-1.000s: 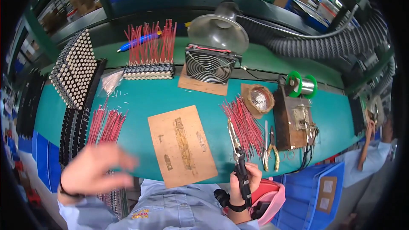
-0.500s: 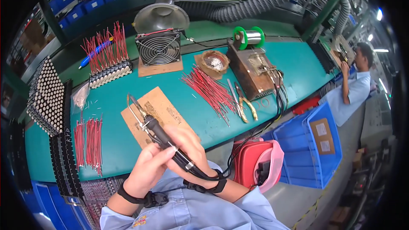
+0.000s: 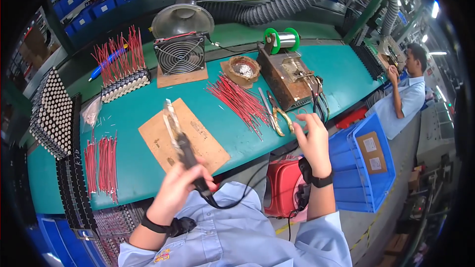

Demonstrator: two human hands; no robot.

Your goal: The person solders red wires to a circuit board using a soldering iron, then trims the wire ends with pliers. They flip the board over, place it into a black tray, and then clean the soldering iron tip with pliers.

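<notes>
In my left hand [image 3: 180,184] is a soldering iron [image 3: 186,151] with a black handle, its metal end pointing up and away over a brown board [image 3: 210,141]. The metal end is blurred, and a black cable hangs from the handle toward the right. Above the table's front edge, my right hand [image 3: 313,141] is raised, its thumb and fingers apart and nothing in them. Closest to it lie yellow-handled pliers [image 3: 282,120] and a slim silver tool [image 3: 267,105]. A loose bundle of red wires [image 3: 237,100] lies left of them.
A fan [image 3: 180,55] stands at the back, beside a bowl of metal bits [image 3: 244,70]. Right of it are a rusty metal box [image 3: 287,81] and a solder spool [image 3: 285,39]. Blocks with red wires [image 3: 126,85] stand left. A blue bin [image 3: 346,168] and a co-worker [image 3: 403,89] are right.
My right hand has let go of the soldering iron and moved right, toward the pliers. My left hand keeps the iron, now tilted more upright, with its cable swung out.
</notes>
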